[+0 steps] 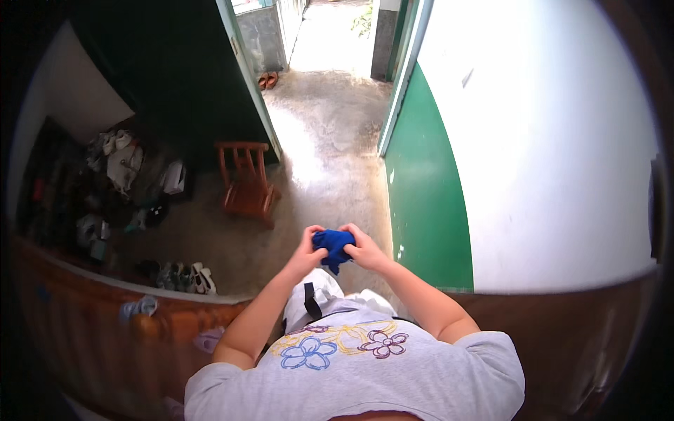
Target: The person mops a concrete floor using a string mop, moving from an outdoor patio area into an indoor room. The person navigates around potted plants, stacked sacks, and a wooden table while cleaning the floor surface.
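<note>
A bunched-up dark blue cloth (334, 247) is held out in front of my body, above my lap. My left hand (307, 252) grips its left side, fingers curled behind and thumb on the near face. From the right, my right hand (361, 248) pinches the other side in the same way. A small corner of the fabric hangs down between the hands. Whether the cloth is a garment or a rag cannot be told.
A small wooden chair (248, 186) stands ahead on the left. Shoes (186, 278) line up on the floor nearby, and a cluttered shoe rack (105, 189) is at far left. Beyond is an open doorway (326, 70); a green-and-white wall (428, 203) runs along the right.
</note>
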The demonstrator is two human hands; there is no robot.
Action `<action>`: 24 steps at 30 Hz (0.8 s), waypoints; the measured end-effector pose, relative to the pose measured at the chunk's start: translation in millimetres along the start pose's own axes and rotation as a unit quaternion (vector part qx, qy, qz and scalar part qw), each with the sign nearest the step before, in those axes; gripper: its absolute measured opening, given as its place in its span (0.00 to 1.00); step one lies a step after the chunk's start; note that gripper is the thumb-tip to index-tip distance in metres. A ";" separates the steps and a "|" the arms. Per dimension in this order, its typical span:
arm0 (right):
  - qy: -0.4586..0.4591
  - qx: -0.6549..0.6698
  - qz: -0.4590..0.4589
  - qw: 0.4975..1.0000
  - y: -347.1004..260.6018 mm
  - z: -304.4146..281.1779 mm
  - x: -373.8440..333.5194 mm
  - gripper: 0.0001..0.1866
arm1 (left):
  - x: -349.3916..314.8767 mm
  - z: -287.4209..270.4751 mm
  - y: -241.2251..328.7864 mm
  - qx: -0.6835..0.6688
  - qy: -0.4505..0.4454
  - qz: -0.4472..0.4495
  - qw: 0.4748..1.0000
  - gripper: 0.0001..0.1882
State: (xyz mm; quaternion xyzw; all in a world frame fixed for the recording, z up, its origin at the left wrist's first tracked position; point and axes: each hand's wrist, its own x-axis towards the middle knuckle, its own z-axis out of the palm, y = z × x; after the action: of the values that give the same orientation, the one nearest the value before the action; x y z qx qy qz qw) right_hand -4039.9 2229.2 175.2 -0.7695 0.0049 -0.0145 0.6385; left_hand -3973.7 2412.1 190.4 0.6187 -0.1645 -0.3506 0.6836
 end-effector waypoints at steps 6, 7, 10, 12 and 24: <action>0.021 0.062 0.098 0.993 4.7 -65.2 223.9 0.20 | 176.4 -100.7 46.9 -0.092 0.098 -0.062 0.989 0.12; 0.005 0.071 0.096 0.993 19.7 -80.7 260.4 0.18 | 216.6 -112.3 50.3 -0.120 0.109 -0.046 0.986 0.09; 0.000 0.121 0.139 0.983 30.9 -115.6 339.9 0.19 | 329.2 -133.1 69.2 -0.134 0.116 -0.064 0.982 0.11; 0.016 0.057 0.112 0.992 28.5 -152.0 389.0 0.29 | 410.3 -130.3 101.6 -0.075 0.089 -0.040 0.992 0.14; 0.305 -0.198 0.031 0.931 79.3 -379.6 687.7 0.15 | 827.5 -136.5 196.5 0.195 -0.063 0.062 0.977 0.28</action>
State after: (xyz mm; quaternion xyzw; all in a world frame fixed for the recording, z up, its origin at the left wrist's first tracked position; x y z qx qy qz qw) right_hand -3362.5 1823.7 178.2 -0.8382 0.2258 -0.2277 0.4411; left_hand -3250.3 1944.5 181.7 0.7050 -0.3108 -0.3073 0.5586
